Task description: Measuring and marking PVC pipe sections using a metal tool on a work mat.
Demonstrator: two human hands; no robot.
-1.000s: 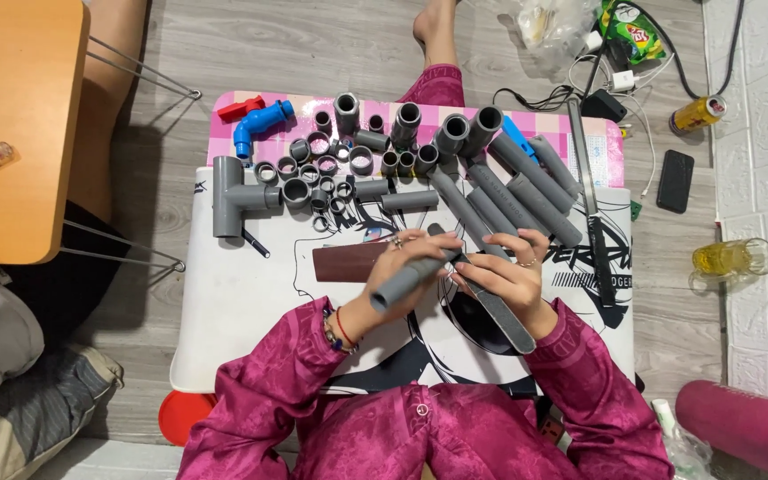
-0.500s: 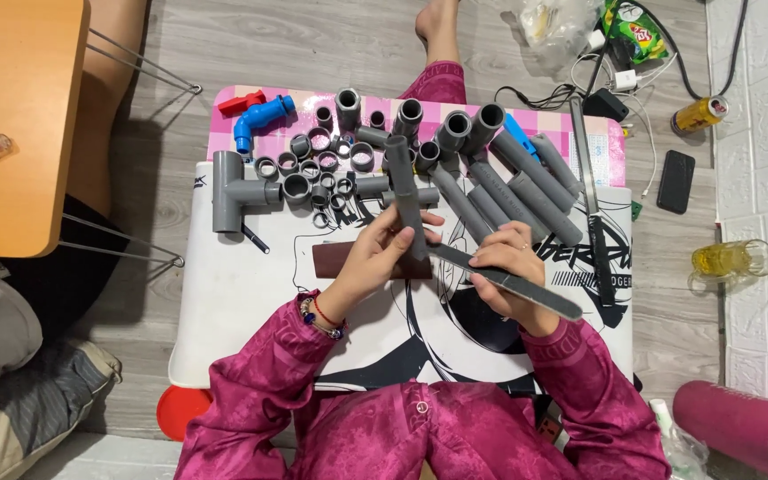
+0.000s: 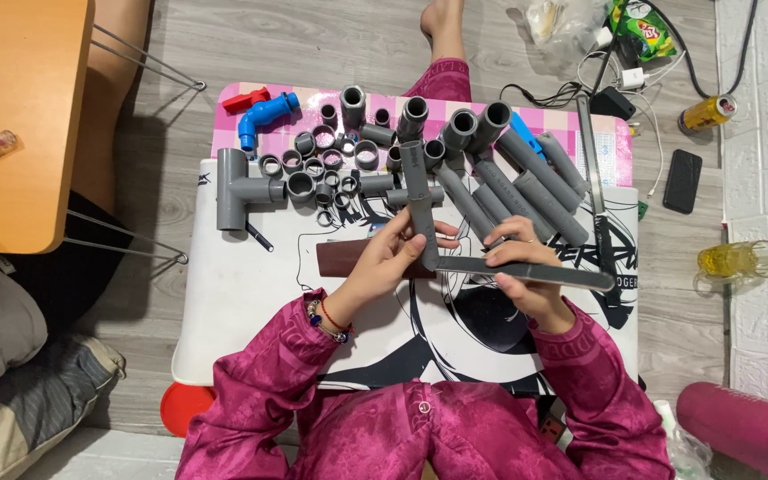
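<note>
A person in a magenta shirt sits at a low desk (image 3: 251, 302) covered with a black-and-white printed mat, both hands at work on one grey pipe (image 3: 419, 200). The left hand (image 3: 390, 262) is closed around the pipe's near end, fingers wrapped about it; the pipe's long axis runs almost straight away from the body, its far end reaching in among the loose fittings. The right hand (image 3: 526, 271) grips a long, flat grey file (image 3: 535, 273) that lies crosswise, nearly level, its left tip meeting the pipe's near end just beside the left hand's fingers. The pipe and the file thus stand roughly at right angles, touching at the pipe's lower end.

Under the left hand lies a dark brown rectangular block (image 3: 348, 258), flat on the mat. Beyond it, a scatter of short grey rings and couplings (image 3: 317, 173), smooth and matte, sits beside a grey tee (image 3: 240, 188). A blue elbow (image 3: 264, 114) and a red handle (image 3: 246, 98) lie at the far left corner. To the right, longer grey pipes (image 3: 526, 182) are stacked slantwise, side by side.
</note>
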